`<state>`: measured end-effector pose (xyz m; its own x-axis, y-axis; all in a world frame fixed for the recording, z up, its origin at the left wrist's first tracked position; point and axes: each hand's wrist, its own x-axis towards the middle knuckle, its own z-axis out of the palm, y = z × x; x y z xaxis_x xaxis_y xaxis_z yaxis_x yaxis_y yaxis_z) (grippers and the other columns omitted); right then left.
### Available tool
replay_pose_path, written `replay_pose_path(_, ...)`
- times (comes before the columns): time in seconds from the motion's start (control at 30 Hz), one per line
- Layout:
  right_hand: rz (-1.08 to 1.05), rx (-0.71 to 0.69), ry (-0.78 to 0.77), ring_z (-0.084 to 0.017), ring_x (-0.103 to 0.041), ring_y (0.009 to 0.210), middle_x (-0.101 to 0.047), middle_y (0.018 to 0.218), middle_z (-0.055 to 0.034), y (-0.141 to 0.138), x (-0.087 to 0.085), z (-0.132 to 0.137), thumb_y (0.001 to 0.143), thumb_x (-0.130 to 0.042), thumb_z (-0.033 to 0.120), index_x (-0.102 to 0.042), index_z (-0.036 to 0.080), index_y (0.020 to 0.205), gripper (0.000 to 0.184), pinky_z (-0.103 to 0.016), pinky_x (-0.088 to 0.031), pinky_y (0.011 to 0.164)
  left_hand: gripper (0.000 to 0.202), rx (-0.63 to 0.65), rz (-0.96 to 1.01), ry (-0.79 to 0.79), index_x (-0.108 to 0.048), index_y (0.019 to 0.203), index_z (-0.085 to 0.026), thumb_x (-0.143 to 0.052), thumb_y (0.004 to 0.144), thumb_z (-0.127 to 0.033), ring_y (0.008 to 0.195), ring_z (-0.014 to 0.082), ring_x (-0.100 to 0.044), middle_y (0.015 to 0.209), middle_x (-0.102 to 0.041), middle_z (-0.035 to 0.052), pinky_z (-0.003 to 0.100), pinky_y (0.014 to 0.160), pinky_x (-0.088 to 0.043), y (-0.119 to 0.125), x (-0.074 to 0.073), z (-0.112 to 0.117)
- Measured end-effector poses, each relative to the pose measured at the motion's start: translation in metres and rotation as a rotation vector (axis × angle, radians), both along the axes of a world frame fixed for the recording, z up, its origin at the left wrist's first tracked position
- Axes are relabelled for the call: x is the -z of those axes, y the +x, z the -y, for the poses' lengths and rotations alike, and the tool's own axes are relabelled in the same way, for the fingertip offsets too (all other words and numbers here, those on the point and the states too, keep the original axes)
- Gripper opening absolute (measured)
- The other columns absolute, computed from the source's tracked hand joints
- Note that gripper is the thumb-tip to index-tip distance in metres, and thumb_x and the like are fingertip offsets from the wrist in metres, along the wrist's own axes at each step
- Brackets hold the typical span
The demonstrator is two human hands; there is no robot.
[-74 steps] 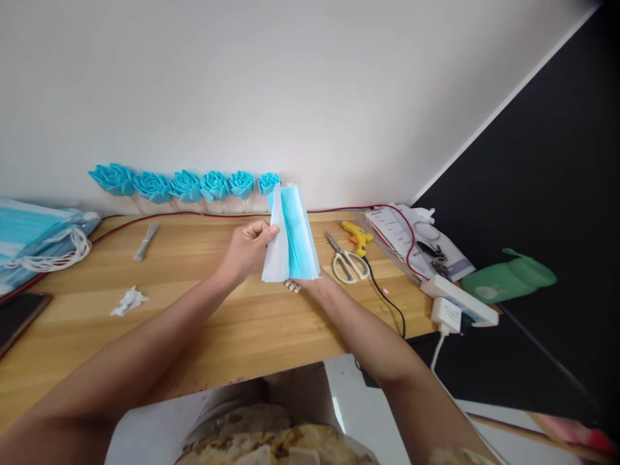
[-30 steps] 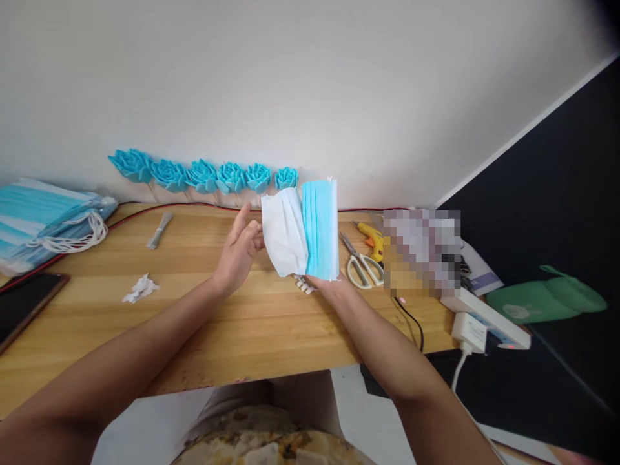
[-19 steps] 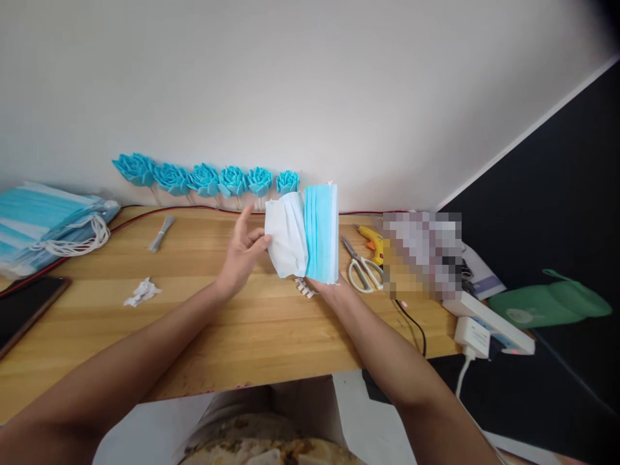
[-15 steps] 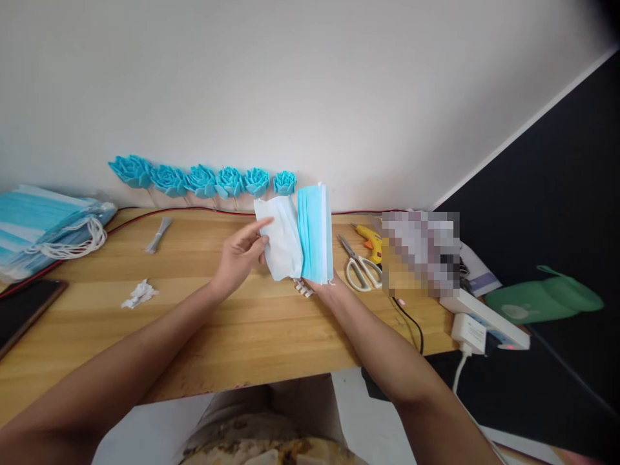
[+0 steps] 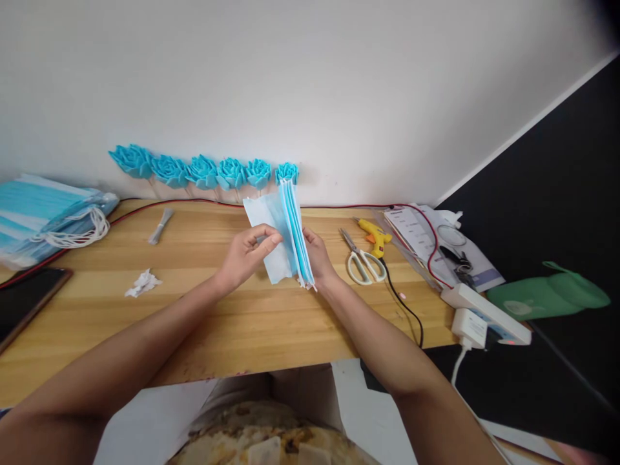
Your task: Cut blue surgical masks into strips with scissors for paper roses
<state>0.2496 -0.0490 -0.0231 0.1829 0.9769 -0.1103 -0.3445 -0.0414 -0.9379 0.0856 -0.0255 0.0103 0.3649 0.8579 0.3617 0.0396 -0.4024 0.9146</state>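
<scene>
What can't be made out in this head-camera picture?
Head view throughout:
Right hand: some fingers hidden behind the mask sheets.
Left hand: its own fingers hide whether it pinches a sheet.
Dark phone-like slab: cut off by the left edge.
Papers: print too small to read.

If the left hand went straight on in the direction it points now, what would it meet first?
Most likely the pleated blue masks, ahead of the left hand in this view; the depth between them is hard to judge.
</scene>
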Motion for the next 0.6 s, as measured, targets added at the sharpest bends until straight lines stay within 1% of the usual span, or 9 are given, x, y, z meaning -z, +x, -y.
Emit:
replay_pose_path(0.07, -0.013, -0.005, 0.008, -0.01, -0.049, 0.056, -0.06, 0.064, 0.0059, 0.0, 0.0, 0.0, 0.071, -0.08, 0.049, -0.066, 0.02, 0.081, 0.034, -0.023, -0.039, 0.054, 0.038, -0.014, -0.001, 0.007, -0.067, 0.075, -0.02, -0.063, 0.086, -0.056, 0.071, 0.0172, -0.053, 0.073, -0.063, 0.0021, 0.027, 0.066, -0.043, 0.0, -0.001, 0.0)
replay_pose_path(0.23, 0.04, 0.019, 0.059, -0.011, -0.048, 0.06, -0.059, 0.066, 0.0051, 0.002, 0.005, -0.002, 0.075, -0.075, 0.056, -0.065, 0.021, 0.082, 0.037, -0.024, -0.039, 0.057, 0.046, -0.025, -0.024, 0.037, -0.062, 0.071, -0.02, -0.057, 0.087, -0.062, 0.069, 0.0168, -0.05, 0.069, -0.057, 0.0011, 0.028, 0.065, -0.042, -0.002, -0.001, -0.002)
replay_pose_path(0.4, 0.13, 0.057, 0.095, -0.011, -0.044, 0.06, -0.056, 0.067, 0.0054, 0.004, 0.009, -0.005, 0.079, -0.07, 0.059, -0.063, 0.022, 0.082, 0.038, -0.025, -0.037, 0.058, 0.042, -0.039, 0.012, 0.044, -0.06, 0.073, -0.019, -0.062, 0.087, -0.058, 0.066, 0.0146, -0.045, 0.069, -0.054, 0.0, 0.027, 0.061, -0.038, -0.001, 0.001, -0.004)
replay_pose_path(0.6, 0.268, 0.103, 0.174, -0.012, -0.047, 0.066, -0.057, 0.072, 0.0047, 0.007, 0.013, -0.004, 0.086, -0.065, 0.058, -0.063, 0.021, 0.085, 0.037, -0.024, -0.039, 0.062, 0.041, -0.037, 0.085, 0.05, -0.055, 0.071, -0.019, -0.066, 0.086, -0.056, 0.062, 0.0121, -0.04, 0.066, -0.047, -0.0031, 0.025, 0.059, -0.035, 0.002, 0.004, -0.004)
